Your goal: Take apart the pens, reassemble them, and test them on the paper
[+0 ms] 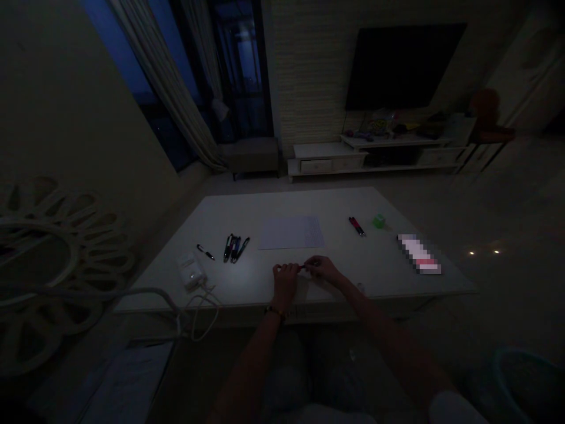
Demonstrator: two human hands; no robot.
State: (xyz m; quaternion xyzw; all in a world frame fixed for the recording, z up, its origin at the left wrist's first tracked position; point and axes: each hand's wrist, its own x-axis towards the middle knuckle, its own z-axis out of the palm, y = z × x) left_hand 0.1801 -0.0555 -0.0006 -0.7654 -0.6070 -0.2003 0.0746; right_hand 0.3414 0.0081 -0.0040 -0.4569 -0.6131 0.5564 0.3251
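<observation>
1. While both forearms reach in from the bottom of the view, the left hand (285, 281) and the right hand (322, 270) meet low over the near edge of a white rectangular table (247, 277), probably so that small work stays close to the body and above a firm surface.
2. Between them, at about the middle of that near edge, is a slender red object (301, 268). It is too small and dim to identify.
3. The right hand is almost closed, apparently pinching the red object. The curled fingers (289, 270) of the left hand reach its other end, but the gloom hides whether they grip it or only steady it. Two hands so close together suggest that the object needs careful handling.
4. Farther up the table, a loose cluster of dark slim pens (235, 248) and a single black pen (205, 252) lie left of a sheet of white paper (291, 232). The paper's central place keeps it within easy reach.
5. To the right are a red-and-black marker (356, 226), a small green cube (378, 221) and a pixelated box (418, 253).
6. A white plug adapter (192, 272) sits near the left edge, its white cable (203, 312) looping over the side, likely to reach a power point.
</observation>
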